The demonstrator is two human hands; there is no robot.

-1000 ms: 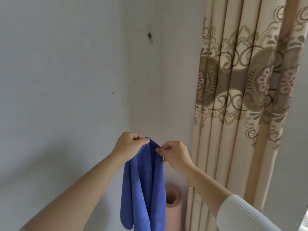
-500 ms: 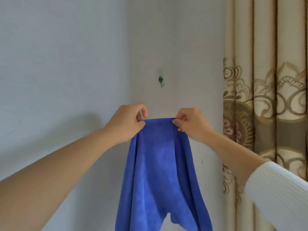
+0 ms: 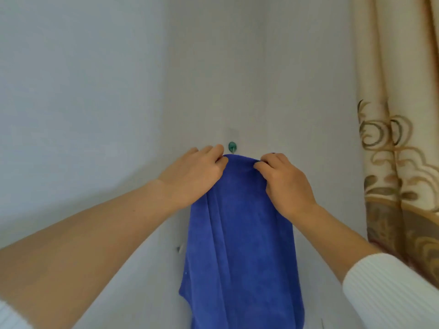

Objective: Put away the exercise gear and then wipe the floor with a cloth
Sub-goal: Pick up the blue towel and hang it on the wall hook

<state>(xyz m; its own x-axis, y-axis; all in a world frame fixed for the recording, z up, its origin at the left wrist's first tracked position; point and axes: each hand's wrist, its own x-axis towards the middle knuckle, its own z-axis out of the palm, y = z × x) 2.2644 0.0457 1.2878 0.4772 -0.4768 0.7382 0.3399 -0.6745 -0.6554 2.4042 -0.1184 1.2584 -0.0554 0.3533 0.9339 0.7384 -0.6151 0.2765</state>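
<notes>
Blue cloth [image 3: 240, 233] is held up vs. the wall [image 3: 95, 91], its top edge right at a small green hook [image 3: 232, 146]; can't tell if it's caught on the hook. Left hand [image 3: 194, 174] pinches the top edge at the left corner, thumb & fingers curled on the fabric. Right hand [image 3: 285, 184] pinches the same edge at the right corner, fingers bent round it. Rest of cloth hangs straight down btwn both forearms, in loose folds. White ribbed sleeve [image 3: 389, 293] on the right arm. Patterned cream curtain [image 3: 399, 162] hangs at the right, near the corner of the room.
</notes>
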